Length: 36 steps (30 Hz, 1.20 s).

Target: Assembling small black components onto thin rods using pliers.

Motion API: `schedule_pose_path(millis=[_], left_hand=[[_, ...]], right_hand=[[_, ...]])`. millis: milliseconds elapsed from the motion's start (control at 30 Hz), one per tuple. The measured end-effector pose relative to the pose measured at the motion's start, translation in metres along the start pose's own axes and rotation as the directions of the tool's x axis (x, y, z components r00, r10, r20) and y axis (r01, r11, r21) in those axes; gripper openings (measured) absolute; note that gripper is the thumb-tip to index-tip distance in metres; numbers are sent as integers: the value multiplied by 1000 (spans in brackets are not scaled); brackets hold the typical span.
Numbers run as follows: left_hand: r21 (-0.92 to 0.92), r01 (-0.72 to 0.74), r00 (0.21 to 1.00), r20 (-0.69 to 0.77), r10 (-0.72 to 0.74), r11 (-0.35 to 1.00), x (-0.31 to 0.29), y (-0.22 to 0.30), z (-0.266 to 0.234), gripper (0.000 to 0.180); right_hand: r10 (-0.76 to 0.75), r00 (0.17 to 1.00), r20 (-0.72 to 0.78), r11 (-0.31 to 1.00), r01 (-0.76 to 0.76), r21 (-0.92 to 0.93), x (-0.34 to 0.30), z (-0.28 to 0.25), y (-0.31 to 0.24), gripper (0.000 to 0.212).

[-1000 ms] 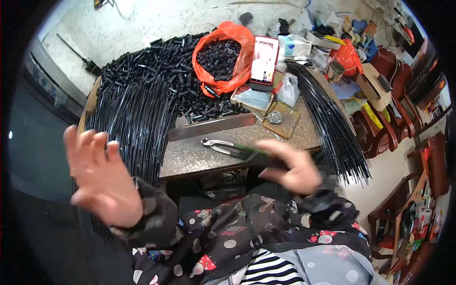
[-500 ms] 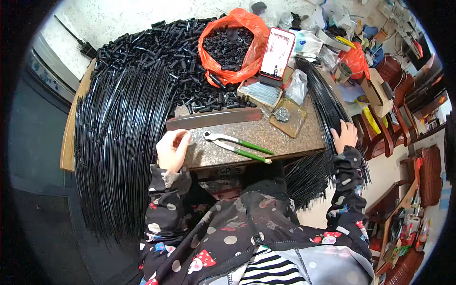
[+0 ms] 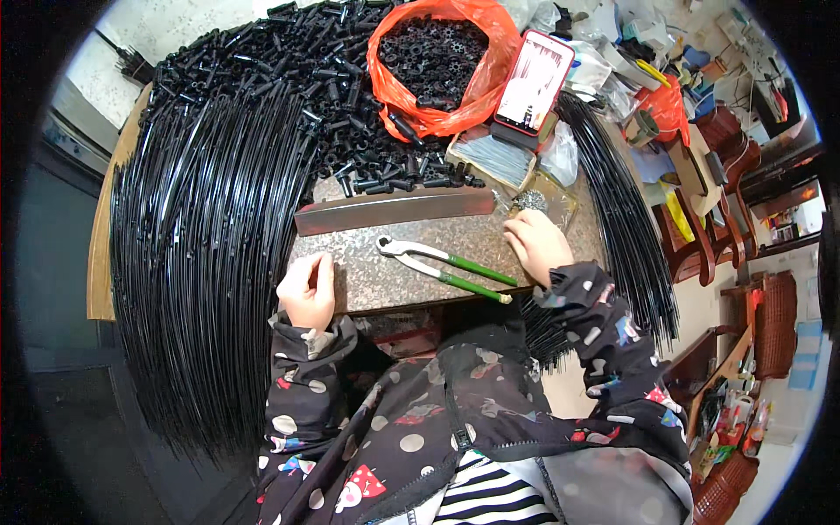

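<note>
My left hand point(image 3: 307, 291) is at the table's near edge beside a thick bundle of long thin black cables point(image 3: 206, 254). Its thumb and fingers are pressed together; anything between them is hidden. My right hand point(image 3: 540, 243) is closed, with its fingertips just below a cluster of small silvery metal pieces point(image 3: 530, 200) on a yellowish square pad point(image 3: 560, 203); whether it pinches anything I cannot make out. Between my hands lie end-cutting pincers point(image 3: 446, 267) with green handles, jaws toward the left. Behind them stands a long dark metal bar point(image 3: 394, 212).
Black tubular parts point(image 3: 262, 74) are heaped at the back left. An orange plastic bag point(image 3: 477, 83) holds small black parts. A phone point(image 3: 535, 83) stands beside it, behind a box of thin pale rods point(image 3: 494, 157). More black cables point(image 3: 626, 219) hang over the right edge.
My right hand has left the black cables on the right and moved left to the silvery metal pieces. My left hand's fingers have drawn closer together. The view has shifted slightly.
</note>
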State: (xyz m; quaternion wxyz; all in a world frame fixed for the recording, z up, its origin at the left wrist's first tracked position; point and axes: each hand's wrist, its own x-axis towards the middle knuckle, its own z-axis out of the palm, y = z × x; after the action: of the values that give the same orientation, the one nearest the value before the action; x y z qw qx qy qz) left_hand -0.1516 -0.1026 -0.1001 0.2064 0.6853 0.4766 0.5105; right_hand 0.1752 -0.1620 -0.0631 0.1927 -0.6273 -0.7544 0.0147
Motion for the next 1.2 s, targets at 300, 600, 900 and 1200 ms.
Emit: schedule_pose_path(millis=[300, 600, 900, 1200], left_hand=[[4, 40, 999, -9, -40, 999, 0, 0, -3, 7], [-10, 42, 999, 0, -42, 999, 2, -1, 2, 6], [7, 37, 999, -29, -37, 999, -2, -6, 4, 5], [265, -560, 796, 435, 421, 785, -16, 68, 25, 38]], right_hand=[[44, 980, 193, 986, -11, -167, 33, 17, -10, 10], [-6, 999, -36, 1000, 5, -29, 41, -7, 3, 7], [370, 921, -118, 887, -313, 339, 21, -28, 43, 12], [-269, 962, 46, 926, 245, 289, 0, 10, -13, 52]])
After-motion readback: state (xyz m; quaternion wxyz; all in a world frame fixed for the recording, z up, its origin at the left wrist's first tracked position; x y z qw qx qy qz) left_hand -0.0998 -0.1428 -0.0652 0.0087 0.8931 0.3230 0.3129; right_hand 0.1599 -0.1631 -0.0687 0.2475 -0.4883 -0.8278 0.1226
